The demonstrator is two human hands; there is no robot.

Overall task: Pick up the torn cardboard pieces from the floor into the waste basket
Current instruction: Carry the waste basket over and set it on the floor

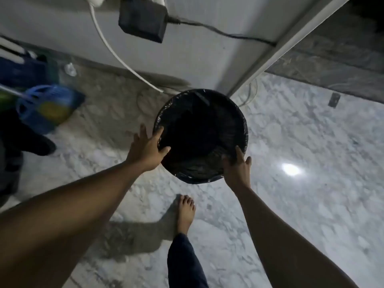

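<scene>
A bare foot below a dark trouser leg stands on the pale, veined marble floor. Just beyond it, both hands grip the rim of the waste basket, which is lined in black plastic. The left hand has its thumb inside and its fingers spread outside; the right hand pinches the near edge likewise. The basket's inside is too dark to read. A glare spot shines to the right. Blurred blue objects lie at left. Behind, a white cable and a black box hang on the white wall.
</scene>
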